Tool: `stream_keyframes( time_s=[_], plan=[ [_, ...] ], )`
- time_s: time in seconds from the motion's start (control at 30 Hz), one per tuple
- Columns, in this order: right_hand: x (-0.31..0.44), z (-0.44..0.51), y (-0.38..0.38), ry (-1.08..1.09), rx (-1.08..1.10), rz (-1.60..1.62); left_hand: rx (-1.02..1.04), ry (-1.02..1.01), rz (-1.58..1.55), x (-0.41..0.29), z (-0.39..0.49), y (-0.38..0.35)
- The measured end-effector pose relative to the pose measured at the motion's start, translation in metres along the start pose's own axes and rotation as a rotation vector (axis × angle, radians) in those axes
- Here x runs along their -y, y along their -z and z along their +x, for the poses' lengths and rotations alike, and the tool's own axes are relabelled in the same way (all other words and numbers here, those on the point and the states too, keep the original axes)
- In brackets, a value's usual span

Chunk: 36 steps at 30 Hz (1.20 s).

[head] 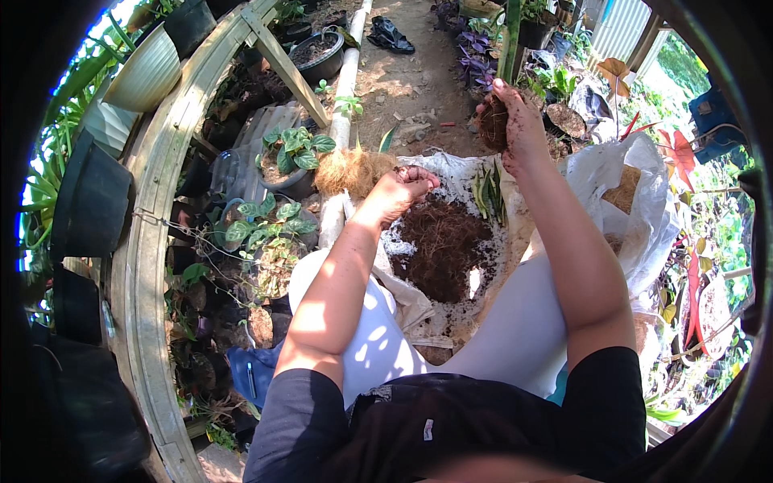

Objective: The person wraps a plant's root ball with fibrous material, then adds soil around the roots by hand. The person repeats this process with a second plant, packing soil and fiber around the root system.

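Observation:
My right hand (524, 127), smeared with soil, grips the brown root ball (492, 124) of a snake plant. Its long green leaf (510, 42) stands upright above my fingers. My left hand (401, 192) hovers at the upper left of a dark heap of soil and fibre (444, 247), fingers curled in towards the thumb; nothing shows between them. That heap lies on a spread white woven sack (435, 162) before my knees. Small snake plant cuttings (490, 192) rest on the sack's right side. Beyond my left hand sits a clump of tan coconut fibre (350, 172).
A pale pole (345, 102) runs along the left of the dirt path (416, 78). Potted leafy plants (296, 150) crowd beside it, near a curved wooden rail (148, 271) with black pots (90, 193). On the right stands a white plastic sack (649, 205) containing fibre.

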State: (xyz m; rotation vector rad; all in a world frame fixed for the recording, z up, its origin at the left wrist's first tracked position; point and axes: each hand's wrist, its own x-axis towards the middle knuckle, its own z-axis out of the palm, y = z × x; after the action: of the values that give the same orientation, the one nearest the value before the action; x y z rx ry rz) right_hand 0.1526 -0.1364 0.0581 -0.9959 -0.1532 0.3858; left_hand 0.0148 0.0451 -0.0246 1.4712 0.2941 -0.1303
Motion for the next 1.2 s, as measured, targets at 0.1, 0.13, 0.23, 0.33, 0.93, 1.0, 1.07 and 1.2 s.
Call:
stream_keyframes(
  time_s=[0.1, 0.13, 0.23, 0.33, 0.93, 1.0, 1.07, 1.2],
  plan=[
    [0.0, -0.001, -0.005, -0.003, 0.034, 0.006, -0.13, -0.114, 0.215, 0.002, 0.004, -0.006],
    [0.0, 0.0, -0.007, 0.005, 0.033, 0.025, -0.183, -0.152, 0.312, 0.0, 0.005, -0.009],
    [0.001, 0.001, -0.006, 0.011, 0.041, 0.042, -0.381, -0.242, 0.042, -0.019, 0.004, -0.01],
    [0.003, 0.004, 0.001, 0.017, 0.025, -0.003, -0.5, -0.364, -0.209, -0.064, -0.001, 0.004],
    [-0.007, 0.022, 0.04, -0.003, 0.064, -0.138, 0.137, -1.206, -0.218, -0.115, -0.097, 0.049],
    [-0.01, 0.025, 0.038, -0.023, 0.045, -0.156, 0.128, -1.179, -0.225, -0.1, -0.106, 0.048],
    [-0.013, 0.027, 0.034, -0.034, 0.046, -0.171, 0.121, -1.159, -0.224, -0.09, -0.112, 0.047],
    [-0.018, 0.026, 0.027, -0.053, 0.067, -0.156, 0.116, -1.129, -0.228, -0.081, -0.118, 0.044]
  ],
)
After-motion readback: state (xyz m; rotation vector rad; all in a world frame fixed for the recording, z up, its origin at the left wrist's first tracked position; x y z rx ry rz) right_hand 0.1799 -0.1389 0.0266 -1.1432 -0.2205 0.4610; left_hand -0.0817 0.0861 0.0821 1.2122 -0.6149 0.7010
